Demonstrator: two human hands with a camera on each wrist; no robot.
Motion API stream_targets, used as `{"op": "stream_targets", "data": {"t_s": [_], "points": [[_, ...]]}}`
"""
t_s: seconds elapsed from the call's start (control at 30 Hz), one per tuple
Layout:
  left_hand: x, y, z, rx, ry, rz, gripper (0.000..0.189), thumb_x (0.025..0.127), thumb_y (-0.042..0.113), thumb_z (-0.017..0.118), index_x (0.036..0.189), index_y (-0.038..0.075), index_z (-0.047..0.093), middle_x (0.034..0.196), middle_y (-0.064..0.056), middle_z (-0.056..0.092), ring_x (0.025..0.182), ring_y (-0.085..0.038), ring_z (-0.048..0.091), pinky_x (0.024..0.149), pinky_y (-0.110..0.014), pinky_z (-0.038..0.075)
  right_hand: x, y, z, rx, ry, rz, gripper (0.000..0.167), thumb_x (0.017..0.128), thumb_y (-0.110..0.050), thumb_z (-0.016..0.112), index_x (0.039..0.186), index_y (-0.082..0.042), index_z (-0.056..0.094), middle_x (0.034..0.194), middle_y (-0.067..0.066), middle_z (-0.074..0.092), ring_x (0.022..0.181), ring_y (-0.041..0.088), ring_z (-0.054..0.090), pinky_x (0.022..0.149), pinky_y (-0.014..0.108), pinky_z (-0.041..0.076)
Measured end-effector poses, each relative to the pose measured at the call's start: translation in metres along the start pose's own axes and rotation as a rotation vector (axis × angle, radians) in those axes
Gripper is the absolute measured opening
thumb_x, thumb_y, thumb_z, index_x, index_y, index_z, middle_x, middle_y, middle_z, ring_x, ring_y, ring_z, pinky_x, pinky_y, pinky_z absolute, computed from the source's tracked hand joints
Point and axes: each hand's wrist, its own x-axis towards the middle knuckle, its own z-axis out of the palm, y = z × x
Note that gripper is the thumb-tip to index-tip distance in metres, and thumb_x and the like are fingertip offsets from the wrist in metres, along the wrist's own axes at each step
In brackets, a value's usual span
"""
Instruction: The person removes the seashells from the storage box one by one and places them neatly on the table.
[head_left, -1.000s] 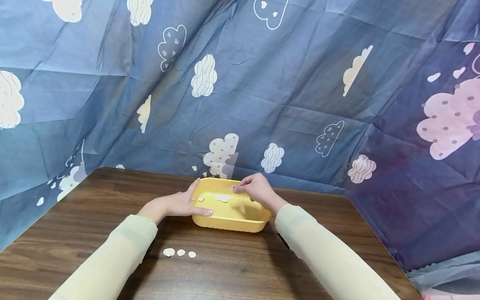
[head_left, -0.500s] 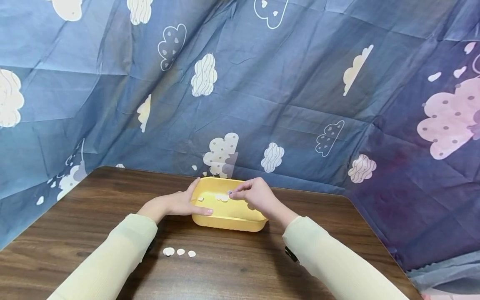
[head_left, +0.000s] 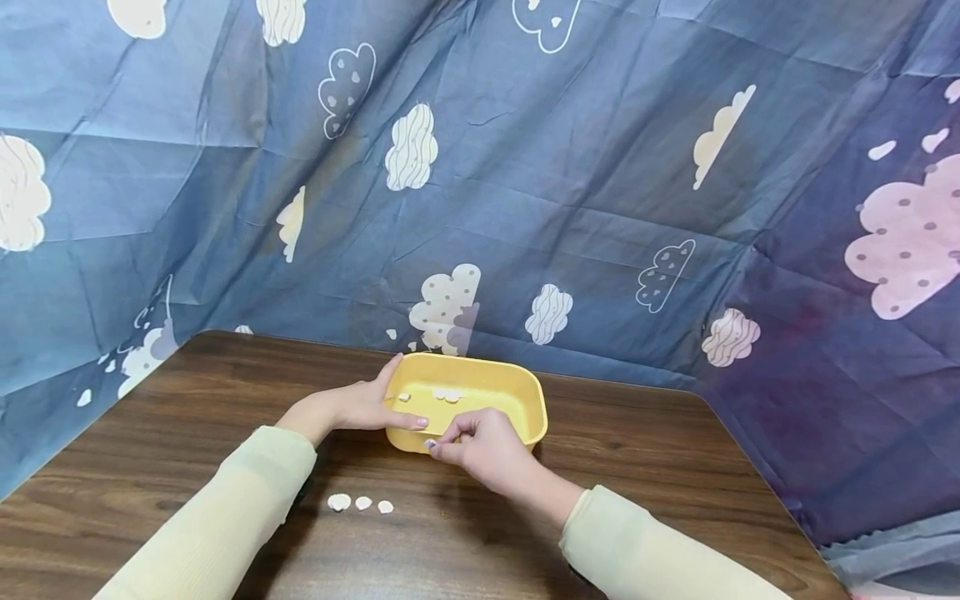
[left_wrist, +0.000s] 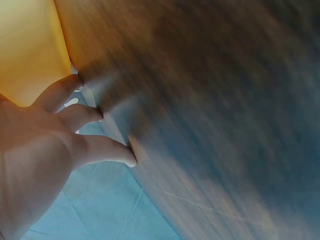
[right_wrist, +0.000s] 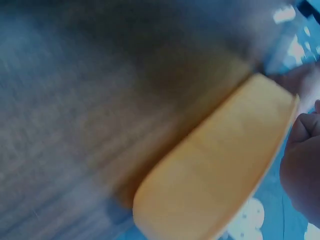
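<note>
A yellow plastic tub (head_left: 531, 402) stands toward the back of the table. My left hand (head_left: 351, 407) holds its left end, thumb across the near rim and fingers spread along the side; in the left wrist view some fingertips touch the tabletop. My right hand (head_left: 491, 452) is in front of the tub's near wall, pinching a small seashell (head_left: 431, 444) between thumb and fingertips. Inside the tub lie small white seashells (head_left: 452, 397), with one (head_left: 404, 397) apart at the left. A short row of white seashells (head_left: 340, 502) lies nearer me on the table.
The brown wood-grain table (head_left: 225, 400) bears all of this. A blue cloth (head_left: 495, 192) with cloud prints hangs close behind its back edge and along the sides.
My right hand, with the shell pinched in it, has come from over the tub's inside toward me, past the near rim. My left hand has stayed at the tub's end.
</note>
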Motion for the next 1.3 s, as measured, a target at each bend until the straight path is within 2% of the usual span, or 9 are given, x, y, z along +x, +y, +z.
{"op": "stream_targets", "data": {"t_s": [0.23, 0.37, 0.53, 0.67, 0.8, 0.9, 1.17, 1.23, 1.3], "points": [[-0.001, 0.001, -0.001, -0.007, -0.004, -0.001, 0.14, 0.08, 0.078, 0.076, 0.172, 0.02, -0.012, 0.161, -0.037, 0.043, 0.148, -0.046, 0.05, 0.119, -0.06, 0.042, -0.015, 0.01, 0.022, -0.092, -0.107, -0.082, 0.016, 0.091, -0.009, 0.082, 0.076, -0.007, 0.078, 0.058, -0.012, 0.06, 0.049, -0.003, 0.045, 0.048, 0.015, 0.036], [-0.002, -0.001, -0.002, -0.01, 0.0, -0.017, 0.14, 0.079, 0.08, 0.076, 0.172, 0.022, -0.013, 0.163, -0.037, 0.04, 0.15, -0.047, 0.046, 0.121, -0.061, 0.041, -0.017, 0.015, 0.033, -0.205, -0.155, -0.161, 0.02, 0.092, -0.01, 0.082, 0.073, -0.012, 0.074, 0.058, -0.012, 0.065, 0.052, -0.008, 0.049, 0.051, 0.014, 0.042], [-0.004, -0.004, -0.001, 0.002, 0.006, -0.017, 0.14, 0.079, 0.081, 0.075, 0.172, 0.023, -0.013, 0.163, -0.038, 0.039, 0.151, -0.048, 0.045, 0.12, -0.062, 0.041, -0.015, 0.016, 0.043, -0.378, -0.177, -0.266, 0.018, 0.091, -0.009, 0.082, 0.076, -0.014, 0.074, 0.061, -0.013, 0.066, 0.056, -0.013, 0.044, 0.052, 0.01, 0.041], [-0.003, -0.004, -0.001, 0.003, -0.001, -0.02, 0.14, 0.078, 0.082, 0.074, 0.171, 0.024, -0.014, 0.165, -0.038, 0.034, 0.153, -0.049, 0.042, 0.122, -0.062, 0.039, -0.016, 0.015, 0.044, -0.528, -0.216, -0.356, 0.015, 0.093, -0.009, 0.08, 0.081, -0.015, 0.073, 0.066, -0.012, 0.071, 0.059, -0.014, 0.045, 0.055, 0.006, 0.04], [0.0, -0.004, -0.002, -0.012, -0.005, -0.018, 0.141, 0.078, 0.082, 0.074, 0.171, 0.025, -0.014, 0.168, -0.036, 0.032, 0.154, -0.048, 0.04, 0.123, -0.061, 0.038, -0.017, 0.014, 0.04, -0.664, -0.223, -0.487, 0.011, 0.093, -0.008, 0.079, 0.086, -0.016, 0.074, 0.078, -0.01, 0.078, 0.067, -0.011, 0.057, 0.062, 0.005, 0.045], [0.002, -0.003, -0.003, -0.012, -0.008, -0.018, 0.142, 0.077, 0.083, 0.074, 0.171, 0.025, -0.015, 0.168, -0.035, 0.032, 0.155, -0.047, 0.04, 0.124, -0.061, 0.037, -0.018, 0.014, 0.037, -0.728, -0.214, -0.549, 0.01, 0.093, -0.009, 0.078, 0.089, -0.017, 0.075, 0.082, -0.01, 0.079, 0.071, -0.009, 0.063, 0.065, 0.006, 0.049], [0.001, -0.002, -0.003, -0.023, -0.009, -0.022, 0.142, 0.078, 0.082, 0.075, 0.171, 0.025, -0.016, 0.168, -0.034, 0.033, 0.154, -0.046, 0.042, 0.123, -0.06, 0.038, -0.019, 0.017, 0.035, -0.723, -0.204, -0.547, 0.008, 0.094, -0.008, 0.077, 0.092, -0.015, 0.077, 0.085, -0.009, 0.08, 0.075, -0.007, 0.068, 0.068, 0.008, 0.052], [0.0, -0.002, -0.003, -0.024, -0.012, -0.026, 0.141, 0.078, 0.082, 0.074, 0.171, 0.025, -0.016, 0.168, -0.034, 0.032, 0.155, -0.046, 0.041, 0.124, -0.06, 0.037, -0.019, 0.017, 0.035, -0.687, -0.203, -0.511, 0.008, 0.093, -0.006, 0.077, 0.091, -0.014, 0.078, 0.083, -0.008, 0.08, 0.075, -0.007, 0.068, 0.068, 0.009, 0.053], [0.0, -0.002, -0.003, -0.021, -0.013, -0.025, 0.141, 0.079, 0.082, 0.074, 0.171, 0.025, -0.016, 0.169, -0.035, 0.031, 0.155, -0.048, 0.039, 0.124, -0.061, 0.037, -0.019, 0.017, 0.035, -0.584, -0.22, -0.43, 0.007, 0.093, -0.004, 0.076, 0.091, -0.011, 0.078, 0.076, -0.008, 0.076, 0.069, -0.007, 0.063, 0.065, 0.01, 0.051]]}}
